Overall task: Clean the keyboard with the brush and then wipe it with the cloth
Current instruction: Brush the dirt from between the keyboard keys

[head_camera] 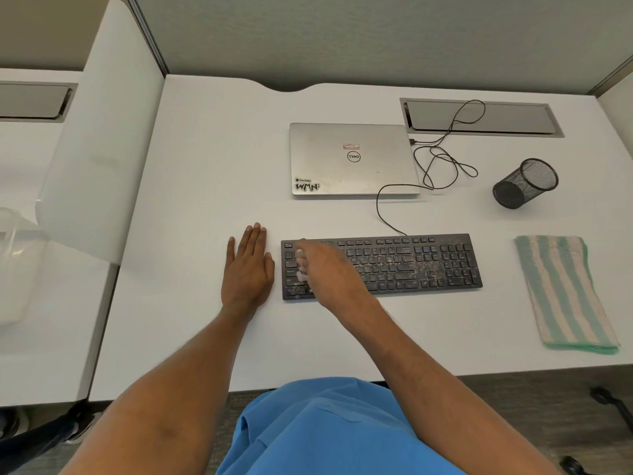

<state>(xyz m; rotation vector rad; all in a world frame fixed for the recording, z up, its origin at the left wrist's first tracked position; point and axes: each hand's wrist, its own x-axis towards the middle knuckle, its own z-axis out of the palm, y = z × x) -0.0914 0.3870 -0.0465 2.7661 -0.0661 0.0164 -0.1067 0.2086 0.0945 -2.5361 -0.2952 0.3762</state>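
Note:
A black keyboard lies on the white desk, with pale crumbs scattered over its middle and right keys. My right hand hovers over the keyboard's left end, blurred by motion, and grips a small pale brush whose tip is at the leftmost keys. My left hand lies flat on the desk just left of the keyboard, fingers straight, holding nothing. A folded cloth with green and beige stripes lies to the right of the keyboard, apart from it.
A closed silver laptop sits behind the keyboard, whose black cable loops beside it. A black mesh pen cup stands at the right, and a metal cable tray is set into the desk at the back. A white divider bounds the left side.

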